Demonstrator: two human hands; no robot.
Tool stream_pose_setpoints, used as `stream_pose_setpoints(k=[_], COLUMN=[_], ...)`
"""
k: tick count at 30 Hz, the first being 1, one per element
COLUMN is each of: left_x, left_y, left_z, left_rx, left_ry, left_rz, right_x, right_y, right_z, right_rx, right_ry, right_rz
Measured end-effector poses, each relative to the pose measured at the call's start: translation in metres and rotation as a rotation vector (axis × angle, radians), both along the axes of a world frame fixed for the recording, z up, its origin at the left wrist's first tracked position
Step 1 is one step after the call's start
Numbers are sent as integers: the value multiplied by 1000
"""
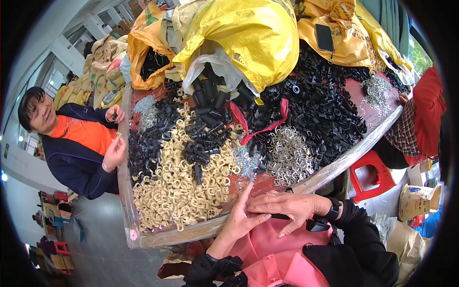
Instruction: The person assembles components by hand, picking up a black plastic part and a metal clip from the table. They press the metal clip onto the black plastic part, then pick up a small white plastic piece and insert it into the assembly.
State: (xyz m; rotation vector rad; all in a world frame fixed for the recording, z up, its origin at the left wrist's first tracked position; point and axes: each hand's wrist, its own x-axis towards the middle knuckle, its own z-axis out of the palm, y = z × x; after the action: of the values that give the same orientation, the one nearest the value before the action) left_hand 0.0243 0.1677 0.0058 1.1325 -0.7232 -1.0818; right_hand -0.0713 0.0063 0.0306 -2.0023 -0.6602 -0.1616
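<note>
My left hand is raised at the table's near edge, fingers stretched out and index finger pointing toward the piles. Across it lies my right hand, its straight fingers touching the left one, thumb apart. No part shows held in either hand. A dark object shows beneath the right palm; I cannot make out what it is. Closest to the fingertips are a heap of small silvery metal pieces and a heap of bent metal hooks. To the left spread beige plastic buckle-like rings.
Black plastic parts cover much of the red table, framed by a wooden edge. Yellow sacks stand at the back, a phone on one. A co-worker holds small parts at left; another person is at right, near a red stool.
</note>
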Motion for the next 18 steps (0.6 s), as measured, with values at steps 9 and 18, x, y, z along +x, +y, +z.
stream_pose_setpoints(k=[9,18], left_x=[-13,-7], left_y=[-1,-30], left_z=[-6,-10], left_rx=[29,12], left_ry=[415,469], left_rz=[-7,165], right_x=[-19,-29], right_y=[1,14], right_z=[0,-1], right_rx=[-29,184], right_ry=[-117,-140], right_rz=[-363,-356])
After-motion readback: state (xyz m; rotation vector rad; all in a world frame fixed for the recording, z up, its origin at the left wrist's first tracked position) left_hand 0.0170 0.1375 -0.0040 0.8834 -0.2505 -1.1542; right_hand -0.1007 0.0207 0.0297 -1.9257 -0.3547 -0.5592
